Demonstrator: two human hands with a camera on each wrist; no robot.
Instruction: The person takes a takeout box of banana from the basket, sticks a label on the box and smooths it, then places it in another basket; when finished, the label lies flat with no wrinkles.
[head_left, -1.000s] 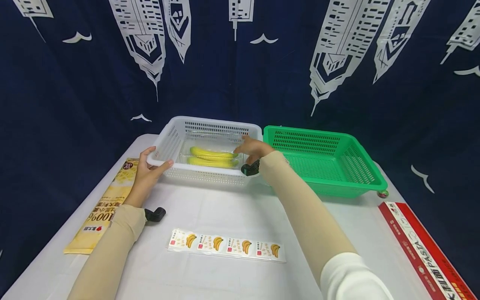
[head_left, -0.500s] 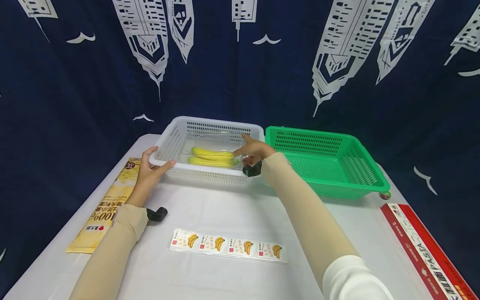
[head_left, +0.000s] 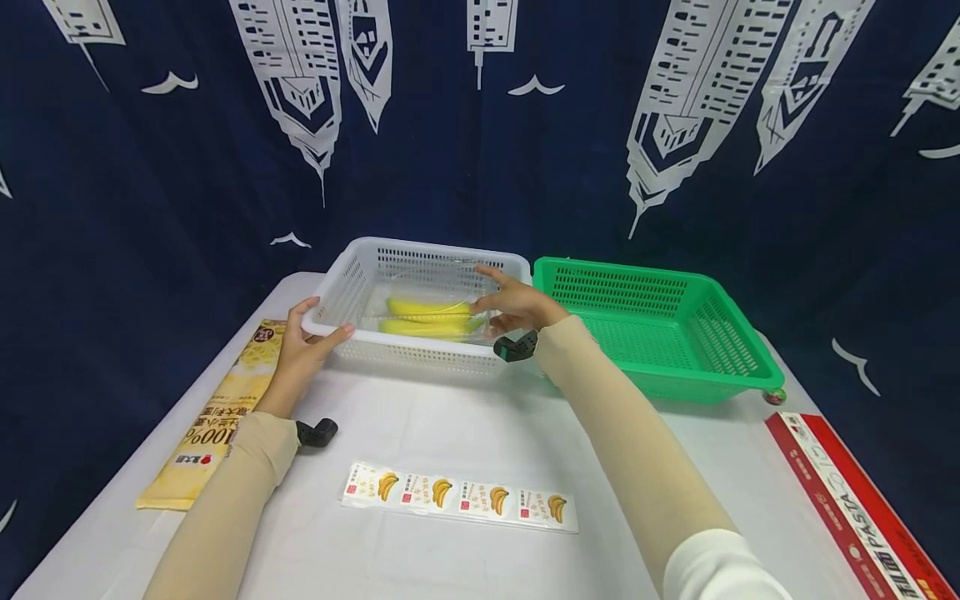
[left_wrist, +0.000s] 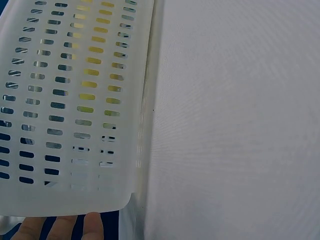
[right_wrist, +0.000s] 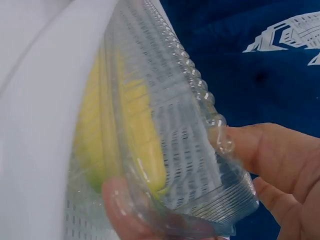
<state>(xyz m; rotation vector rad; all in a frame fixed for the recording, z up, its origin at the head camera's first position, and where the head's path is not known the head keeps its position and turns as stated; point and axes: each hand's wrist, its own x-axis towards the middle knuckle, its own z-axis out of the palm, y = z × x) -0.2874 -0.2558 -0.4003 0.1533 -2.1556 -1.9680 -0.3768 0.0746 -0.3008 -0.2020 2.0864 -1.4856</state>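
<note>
A white plastic basket (head_left: 423, 353) stands at the back of the table. My left hand (head_left: 303, 348) grips its left front corner, thumb on the near rim. In the left wrist view, its fingertips (left_wrist: 93, 227) show below the basket's end. Inside the basket sits a clear plastic container (right_wrist: 182, 127) with yellow bananas (head_left: 427, 311) in it. My right hand (head_left: 521, 302) holds the container's right end, its thumb on the near side and fingers on the far side. Seen from the right wrist, the container looks tilted, its held end at the basket's edge.
A green basket (head_left: 637, 383) stands close beside the white one on the right. Yellow pasta packet (head_left: 213, 417) at left, a strip of banana-printed labels (head_left: 459, 498) in front, red pasta box (head_left: 855, 500) at right. A small round item (head_left: 775, 397) lies by the green basket.
The right hand has shifted slightly to the right and its grip on the container has changed; the container's right end looks raised. My left hand stays on the basket's corner. The head view shifted slightly.
</note>
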